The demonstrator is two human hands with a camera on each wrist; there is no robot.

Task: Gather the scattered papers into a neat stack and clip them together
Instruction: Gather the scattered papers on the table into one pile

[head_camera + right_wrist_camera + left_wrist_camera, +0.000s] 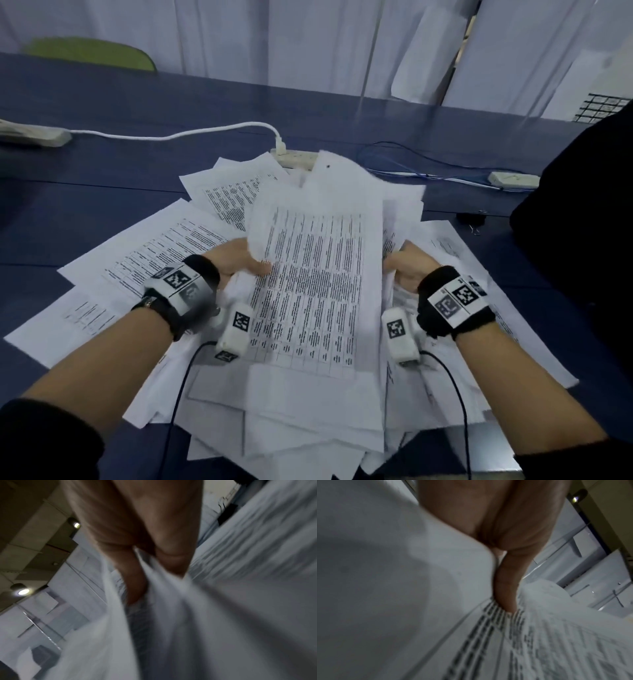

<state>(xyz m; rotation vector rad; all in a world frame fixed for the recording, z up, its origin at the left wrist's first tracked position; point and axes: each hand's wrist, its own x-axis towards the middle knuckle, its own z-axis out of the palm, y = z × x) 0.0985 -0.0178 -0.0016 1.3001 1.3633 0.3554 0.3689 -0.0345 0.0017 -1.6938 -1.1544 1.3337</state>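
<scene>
A loose bundle of printed papers (315,274) is held up between both hands over the blue table (102,164). My left hand (239,262) grips its left edge, thumb on the top sheet (488,642). My right hand (407,267) grips the right edge, thumb and fingers pinching several sheets (163,601). More sheets (144,253) lie scattered flat beneath and to the left. A small black binder clip (474,221) lies on the table to the right of the papers.
A white power strip (294,158) with a plugged cable lies just behind the papers. A second strip (32,135) is at far left, another (512,179) at right with blue wires. A dark-clothed person (582,219) is at the right edge. White curtains hang behind.
</scene>
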